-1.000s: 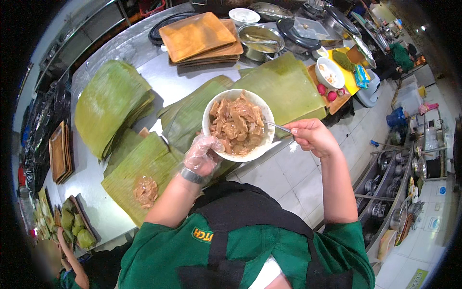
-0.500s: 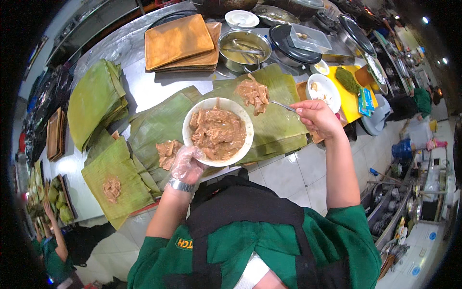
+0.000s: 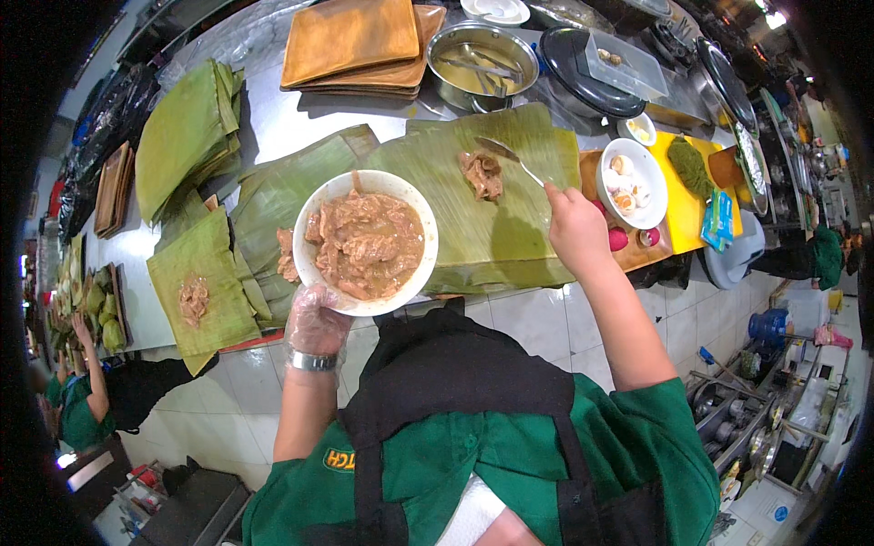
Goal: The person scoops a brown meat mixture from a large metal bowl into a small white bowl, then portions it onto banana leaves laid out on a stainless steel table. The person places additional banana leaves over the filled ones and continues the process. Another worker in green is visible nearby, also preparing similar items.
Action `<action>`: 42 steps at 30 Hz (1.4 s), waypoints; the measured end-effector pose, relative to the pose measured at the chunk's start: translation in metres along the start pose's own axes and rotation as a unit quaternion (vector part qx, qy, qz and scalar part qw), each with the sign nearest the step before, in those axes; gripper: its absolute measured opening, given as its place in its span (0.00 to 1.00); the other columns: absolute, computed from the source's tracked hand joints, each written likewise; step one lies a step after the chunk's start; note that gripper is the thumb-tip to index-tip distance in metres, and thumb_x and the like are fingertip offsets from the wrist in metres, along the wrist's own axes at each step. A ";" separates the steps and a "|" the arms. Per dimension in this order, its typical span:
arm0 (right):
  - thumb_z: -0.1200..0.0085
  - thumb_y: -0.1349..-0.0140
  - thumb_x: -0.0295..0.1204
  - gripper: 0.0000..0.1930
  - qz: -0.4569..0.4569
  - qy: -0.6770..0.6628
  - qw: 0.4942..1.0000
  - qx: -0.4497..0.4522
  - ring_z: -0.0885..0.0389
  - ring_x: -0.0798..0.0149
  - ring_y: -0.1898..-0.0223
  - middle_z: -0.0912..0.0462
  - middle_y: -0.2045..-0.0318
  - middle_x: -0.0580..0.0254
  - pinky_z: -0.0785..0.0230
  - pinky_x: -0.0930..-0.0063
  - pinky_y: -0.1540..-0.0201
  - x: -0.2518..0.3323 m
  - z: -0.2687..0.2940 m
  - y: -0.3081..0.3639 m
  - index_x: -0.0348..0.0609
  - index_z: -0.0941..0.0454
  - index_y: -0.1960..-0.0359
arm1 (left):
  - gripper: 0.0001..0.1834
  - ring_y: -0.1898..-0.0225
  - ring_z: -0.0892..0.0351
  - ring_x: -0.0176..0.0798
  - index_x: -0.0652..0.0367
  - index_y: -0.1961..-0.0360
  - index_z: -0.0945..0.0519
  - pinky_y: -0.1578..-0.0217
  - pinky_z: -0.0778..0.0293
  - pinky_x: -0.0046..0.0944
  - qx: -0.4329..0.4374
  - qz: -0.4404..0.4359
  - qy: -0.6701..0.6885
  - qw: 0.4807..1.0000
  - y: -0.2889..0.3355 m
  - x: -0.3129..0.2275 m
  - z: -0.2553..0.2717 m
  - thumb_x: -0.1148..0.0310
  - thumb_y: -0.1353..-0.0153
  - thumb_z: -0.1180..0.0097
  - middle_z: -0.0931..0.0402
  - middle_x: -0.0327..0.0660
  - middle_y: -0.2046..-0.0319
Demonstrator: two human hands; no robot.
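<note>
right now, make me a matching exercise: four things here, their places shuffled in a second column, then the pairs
Things:
1. large white round bowl
2. silver metal spoon
3. light brown wooden plates
4. small brown meat portion

Places:
A. left of the round silver pot
B. bare right hand
C. lying on flat green leaf
D. gloved left hand

Pairs: 1-D, 2-B, 3-A, 4-C

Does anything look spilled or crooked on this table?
One small thing: the top wooden tray sits askew on its stack, its edges out of line with those below. I see no obvious spill; the meat heap by the spoon lies on the green leaf.
</note>
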State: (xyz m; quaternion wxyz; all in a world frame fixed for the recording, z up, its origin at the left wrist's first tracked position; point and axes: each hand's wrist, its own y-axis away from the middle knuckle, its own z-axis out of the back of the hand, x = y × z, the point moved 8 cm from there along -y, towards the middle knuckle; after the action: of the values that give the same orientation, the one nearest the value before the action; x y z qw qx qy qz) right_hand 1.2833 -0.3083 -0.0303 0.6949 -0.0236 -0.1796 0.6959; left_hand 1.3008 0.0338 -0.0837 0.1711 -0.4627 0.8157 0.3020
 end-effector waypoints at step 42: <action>0.49 0.39 0.23 0.11 -0.195 -0.459 0.791 0.355 0.31 0.76 0.81 0.23 0.81 0.65 0.39 0.80 0.78 0.070 -0.027 -0.010 0.36 0.18 0.57 | 0.30 0.44 0.28 0.47 0.64 0.40 0.36 0.42 0.30 0.49 -0.030 0.038 -0.013 0.999 -0.060 0.016 -0.023 0.59 0.38 0.44 0.29 0.48 0.44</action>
State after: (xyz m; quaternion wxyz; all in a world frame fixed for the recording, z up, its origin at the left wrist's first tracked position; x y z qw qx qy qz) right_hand 1.2981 -0.2345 -0.0380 0.6109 0.5822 -0.2188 0.4898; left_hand 1.3444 -0.0150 -0.0954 0.1562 -0.4321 0.8209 0.3392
